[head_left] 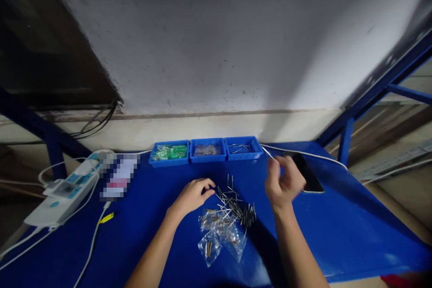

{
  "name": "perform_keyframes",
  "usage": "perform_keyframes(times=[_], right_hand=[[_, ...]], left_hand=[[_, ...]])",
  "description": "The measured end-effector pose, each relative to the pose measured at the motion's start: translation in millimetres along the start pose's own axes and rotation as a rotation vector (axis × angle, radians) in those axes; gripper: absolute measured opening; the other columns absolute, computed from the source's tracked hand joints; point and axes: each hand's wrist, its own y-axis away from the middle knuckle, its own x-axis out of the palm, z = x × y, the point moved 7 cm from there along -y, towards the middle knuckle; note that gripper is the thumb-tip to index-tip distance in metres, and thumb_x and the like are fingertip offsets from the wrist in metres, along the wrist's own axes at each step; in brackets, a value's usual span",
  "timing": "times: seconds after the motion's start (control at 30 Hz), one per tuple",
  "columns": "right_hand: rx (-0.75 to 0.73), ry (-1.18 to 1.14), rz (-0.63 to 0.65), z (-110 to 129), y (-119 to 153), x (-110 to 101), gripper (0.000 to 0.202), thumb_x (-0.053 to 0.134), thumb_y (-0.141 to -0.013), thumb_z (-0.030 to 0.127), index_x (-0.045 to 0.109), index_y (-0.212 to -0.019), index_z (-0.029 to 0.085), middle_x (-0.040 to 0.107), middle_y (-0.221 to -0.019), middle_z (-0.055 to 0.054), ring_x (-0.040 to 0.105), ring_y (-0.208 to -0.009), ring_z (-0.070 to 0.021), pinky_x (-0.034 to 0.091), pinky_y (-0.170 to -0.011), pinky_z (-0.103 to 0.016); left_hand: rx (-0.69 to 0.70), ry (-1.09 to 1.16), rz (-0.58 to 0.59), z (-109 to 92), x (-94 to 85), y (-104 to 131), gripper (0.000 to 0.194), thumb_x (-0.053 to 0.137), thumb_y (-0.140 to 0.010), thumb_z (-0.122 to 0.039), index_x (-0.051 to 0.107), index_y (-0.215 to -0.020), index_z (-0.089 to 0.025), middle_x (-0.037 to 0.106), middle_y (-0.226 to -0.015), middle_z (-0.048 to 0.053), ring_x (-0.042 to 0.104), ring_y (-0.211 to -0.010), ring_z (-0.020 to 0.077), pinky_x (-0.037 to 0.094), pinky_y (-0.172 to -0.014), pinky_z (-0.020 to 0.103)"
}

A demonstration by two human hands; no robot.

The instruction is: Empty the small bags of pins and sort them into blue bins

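Observation:
My right hand [284, 180] is raised over the right side of the blue table, fingers closed on a slim metal rod [268, 152] that points up and left toward the bins. My left hand [195, 193] rests by the left edge of a loose pile of metal rods [238, 207], its thumb and forefinger apart with nothing seen between them. In front of the pile lie several small clear plastic bags [222, 231] with brownish metal pieces inside. Similar thin rods lie in the right blue bin [245, 156].
A middle blue bin [207, 159] holds bagged pieces; the left blue bin [168, 162] holds green and clear packets. A dark phone [308, 173] lies behind my right hand. At left are a white power strip [64, 200], a blurred-out device [118, 177] and a white cable [92, 243].

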Motion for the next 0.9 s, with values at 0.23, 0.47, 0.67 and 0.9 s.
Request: perform_keyframes(times=[0.23, 0.47, 0.67, 0.9], right_hand=[[0.247, 0.363, 0.487, -81.8, 44.3, 51.1, 0.024, 0.043, -0.086, 0.022, 0.061, -0.102, 0.015, 0.064, -0.087, -0.01, 0.056, -0.085, -0.0248, 0.043, -0.077, -0.037], [0.183, -0.022, 0.651, -31.2, 65.6, 83.3, 0.016, 0.042, -0.086, 0.015, 0.056, -0.093, 0.019, 0.061, -0.086, -0.007, 0.056, -0.082, -0.0206, 0.044, -0.075, -0.033], [-0.002, -0.101, 0.884, 17.6, 84.6, 103.4, 0.016, 0.056, -0.084, 0.025, 0.055, -0.099, 0.02, 0.059, -0.093, -0.007, 0.053, -0.087, -0.0215, 0.043, -0.078, -0.035], [-0.093, -0.104, 0.98, 21.4, 90.1, 107.7, 0.006, 0.055, -0.086, 0.023, 0.058, -0.09, 0.021, 0.061, -0.089, -0.004, 0.052, -0.083, -0.0182, 0.041, -0.077, -0.033]], left_hand=[[0.062, -0.167, 0.028, 2.5, 14.3, 6.9, 0.013, 0.053, -0.083, -0.03, 0.065, -0.088, -0.03, 0.062, -0.084, -0.004, 0.058, -0.066, 0.0112, 0.035, -0.06, 0.022], [0.033, 0.121, -0.066, 16.2, 8.3, 5.5, 0.015, 0.049, -0.083, -0.028, 0.06, -0.076, -0.02, 0.059, -0.07, -0.002, 0.053, -0.062, 0.0116, 0.036, -0.059, 0.022], [-0.026, 0.368, -0.098, 28.7, 3.5, 2.3, 0.029, 0.043, -0.087, -0.036, 0.056, -0.069, -0.016, 0.055, -0.065, -0.001, 0.051, -0.064, 0.013, 0.037, -0.061, 0.023], [-0.003, 0.395, -0.148, 26.6, 0.8, 3.3, 0.033, 0.041, -0.087, -0.038, 0.053, -0.066, -0.016, 0.055, -0.065, -0.001, 0.051, -0.064, 0.0132, 0.038, -0.063, 0.023]])
